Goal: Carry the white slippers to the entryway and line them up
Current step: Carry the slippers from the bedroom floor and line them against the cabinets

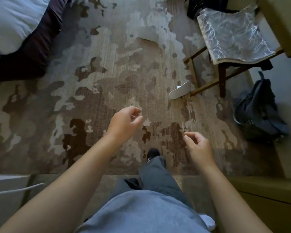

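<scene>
One white slipper (180, 90) lies on the patterned carpet (97, 84), ahead of both hands and off to the right, just beside the front leg of a wooden chair (207, 81). It is well apart from either hand; the right hand (199, 148) is the nearer of the two, with the slipper up and a little to its left. The left hand (124, 123) hangs farther left, over the brown and grey patches of the carpet.

The slipper is flat and pale, seen tilted with its sole side showing, the rounded end pointing down and left and the other end tucked toward the chair's lower rail. A small white fold shows at its upper edge. Only this one slipper can be made out for certain.

Both hands are held out in front of the body with fingers loosely curled, holding nothing and touching nothing.

A cloth with a lightning-like pattern (233, 34) drapes over the chair seat. A dark backpack (259, 111) sits on the floor to the right of the chair. A bed with pale bedding (10, 22) fills the upper left corner. One foot in a dark shoe (152, 153) stands on the carpet between the hands.
</scene>
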`<state>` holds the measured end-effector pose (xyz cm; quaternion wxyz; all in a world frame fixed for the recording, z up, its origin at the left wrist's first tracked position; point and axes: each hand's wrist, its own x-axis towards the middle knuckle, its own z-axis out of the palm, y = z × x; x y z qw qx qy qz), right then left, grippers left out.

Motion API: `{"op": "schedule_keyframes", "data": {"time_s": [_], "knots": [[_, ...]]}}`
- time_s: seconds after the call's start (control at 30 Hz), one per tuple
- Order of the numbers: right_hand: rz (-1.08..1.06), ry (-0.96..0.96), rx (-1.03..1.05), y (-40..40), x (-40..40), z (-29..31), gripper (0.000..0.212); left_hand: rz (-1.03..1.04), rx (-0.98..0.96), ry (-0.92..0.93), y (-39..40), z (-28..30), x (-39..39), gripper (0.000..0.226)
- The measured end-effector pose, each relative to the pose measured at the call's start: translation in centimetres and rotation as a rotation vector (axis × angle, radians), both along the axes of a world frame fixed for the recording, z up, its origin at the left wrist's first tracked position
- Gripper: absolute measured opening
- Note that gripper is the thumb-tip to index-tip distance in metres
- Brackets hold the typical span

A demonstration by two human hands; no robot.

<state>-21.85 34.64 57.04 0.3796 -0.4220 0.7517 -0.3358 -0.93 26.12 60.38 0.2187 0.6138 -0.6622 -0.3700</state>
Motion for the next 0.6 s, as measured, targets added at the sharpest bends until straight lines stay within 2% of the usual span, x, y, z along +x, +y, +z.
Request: {"op": "schedule_keyframes", "data": {"time_s": [0.23, 0.43, 0.6], "knots": [[0.013, -0.006, -0.026, -20.5, -3.2, -2.2, 0.015, 0.053, 0.050, -0.015, -18.2, -1.9, -2.0, 0.024], [0.138, 0.022, -0.092, -39.7, -4.7, 1.2, 0.008, 0.154, 0.112, -0.071, -31.8, -1.3, -1.5, 0.021], [0.194, 0.036, -0.103, -53.0, -4.9, 2.0, 0.010, 0.241, 0.154, -0.071, -41.7, -2.7, -1.7, 0.019]]}}
